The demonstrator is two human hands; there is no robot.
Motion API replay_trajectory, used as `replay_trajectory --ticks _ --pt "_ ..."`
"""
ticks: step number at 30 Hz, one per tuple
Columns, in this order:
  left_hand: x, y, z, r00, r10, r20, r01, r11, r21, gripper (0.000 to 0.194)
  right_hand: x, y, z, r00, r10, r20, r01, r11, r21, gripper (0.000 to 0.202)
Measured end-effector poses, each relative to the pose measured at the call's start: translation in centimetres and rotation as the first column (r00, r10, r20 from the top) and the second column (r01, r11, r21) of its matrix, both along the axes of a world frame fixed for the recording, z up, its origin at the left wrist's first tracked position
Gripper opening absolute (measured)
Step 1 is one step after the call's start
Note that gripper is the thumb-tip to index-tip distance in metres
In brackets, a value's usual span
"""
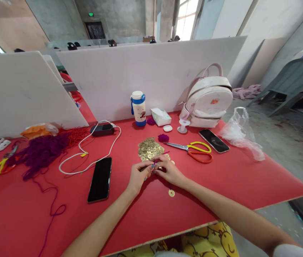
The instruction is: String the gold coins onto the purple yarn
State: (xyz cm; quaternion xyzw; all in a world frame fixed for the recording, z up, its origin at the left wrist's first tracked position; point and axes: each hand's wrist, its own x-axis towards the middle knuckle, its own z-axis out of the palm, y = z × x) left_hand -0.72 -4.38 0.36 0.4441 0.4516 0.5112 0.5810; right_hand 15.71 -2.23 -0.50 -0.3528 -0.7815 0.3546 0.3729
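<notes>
Over the red table, my left hand and my right hand meet at the fingertips. Both are closed in a pinch on a thin purple cord, mostly covered by the fingers. A single gold coin with a centre hole hangs or lies below my right hand, by a dark strand. Just beyond the fingers is a pile of gold coins. A small purple yarn ball sits behind the pile. Scissors with yellow and red handles lie to its right.
On the red table are a black phone, a white cable, purple yarn, a bottle, a tissue pack, a spool, another phone, a backpack and a plastic bag.
</notes>
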Motion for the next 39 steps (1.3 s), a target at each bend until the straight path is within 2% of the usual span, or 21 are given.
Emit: replay_trajectory --ticks 3,6,8,12,15,19,21,25,29,34,39 --pt "-0.1 0.0 0.0 1.0 0.018 -0.023 -0.018 1.0 -0.011 0.036 0.1 0.1 0.0 1.0 -0.02 -0.002 0.02 1.0 -0.017 0.011" --pt "-0.1 0.1 0.2 0.996 0.03 -0.084 -0.03 1.0 0.001 0.032 0.3 0.2 0.2 0.999 -0.026 -0.039 0.024 0.999 -0.044 0.013" --pt "-0.2 0.2 0.3 0.989 0.041 -0.141 -0.036 0.999 0.038 0.024 0.4 0.2 0.4 0.994 -0.02 -0.104 0.014 0.998 -0.062 0.012" --pt "-0.4 0.4 0.1 0.977 0.05 -0.207 -0.033 0.996 0.085 0.015 1.0 0.0 1.2 0.969 0.001 -0.249 -0.04 0.987 -0.153 0.024" --pt "-0.4 0.5 -0.2 0.965 0.028 -0.259 -0.007 0.997 0.081 0.015 1.4 0.0 1.5 0.947 -0.019 -0.322 -0.078 0.955 -0.287 0.024" --pt "-0.2 0.4 -0.1 0.941 0.016 -0.338 0.016 0.996 0.092 0.01 1.6 0.0 1.2 0.904 -0.097 -0.417 -0.125 0.871 -0.475 0.04" --pt "-0.1 0.3 0.2 0.936 0.004 -0.353 0.034 0.994 0.103 0.007 1.6 0.0 1.0 0.888 -0.123 -0.443 -0.144 0.841 -0.522 0.042" --pt "-0.1 0.2 0.4 0.941 -0.004 -0.338 0.055 0.989 0.139 0.015 1.6 -0.1 1.0 0.872 -0.106 -0.479 -0.188 0.829 -0.527 0.043" --pt "-0.3 0.3 0.1 0.927 -0.028 -0.375 0.097 0.981 0.168 0.017 1.7 0.0 1.3 0.826 -0.164 -0.54 -0.203 0.806 -0.556 0.041" --pt "-0.6 0.5 -0.1 0.901 -0.045 -0.431 0.132 0.975 0.176 0.015 1.8 0.4 2.0 0.759 -0.191 -0.623 -0.172 0.864 -0.474 0.042" --pt "-0.6 0.6 -0.1 0.885 -0.067 -0.461 0.151 0.977 0.148 0.018 1.7 0.5 2.0 0.747 -0.238 -0.621 -0.128 0.865 -0.485 0.041"
